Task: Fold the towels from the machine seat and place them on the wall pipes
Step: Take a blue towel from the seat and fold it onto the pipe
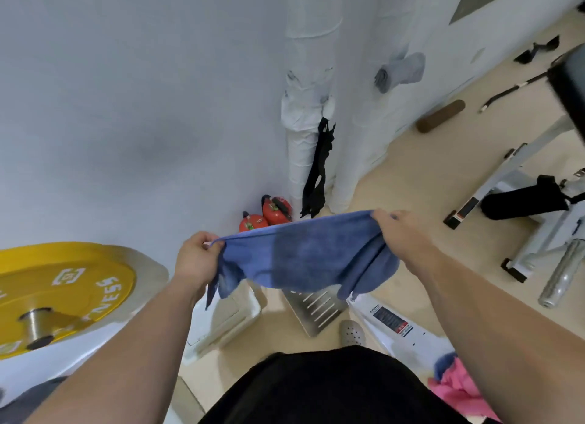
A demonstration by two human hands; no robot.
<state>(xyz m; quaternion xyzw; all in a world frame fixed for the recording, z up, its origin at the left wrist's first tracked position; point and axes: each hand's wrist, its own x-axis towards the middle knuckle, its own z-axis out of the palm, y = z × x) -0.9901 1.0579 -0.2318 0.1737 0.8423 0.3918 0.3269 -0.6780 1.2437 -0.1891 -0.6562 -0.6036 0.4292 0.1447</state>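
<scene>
centre: towel (pixel 304 259) strung between left grip (pixel 198 259) and right grip (pixel 399 237) | upper centre, behind: wall pipes (pixel 311 43), extinguishers (pixel 277 213) at foot | lower left: weight plate (pixel 63 290) | lower right corner: towel heap (pixel 459 382) | right edge: machine frame (pixel 519 165) on floor (pixel 411 176)

**Soft nap, ridged wrap, painted steel**

The blue terry-cloth towel (pixel 304 252) is soft, matt and nappy, with a darker patch across its middle. The white wrapped wall pipes (pixel 311 43) wear a matt, ridged covering of overlapping bands. The grey rolled cloth towel (pixel 400 70) against them looks just as dull and fuzzy. The round yellow weight plate (pixel 63 284) has a smooth satin face, and its metal hub (pixel 34 325) is brushed and shiny. The two red fire extinguishers (pixel 277 210) are glossy. The ribbed metal footplate (pixel 316 309) gleams dully. The white machine frame (pixel 506 173) looks like smooth painted metal. The crumpled pink cloth (pixel 459 389) is matt. The beige floor (pixel 411 186) is smooth with a faint sheen.
</scene>
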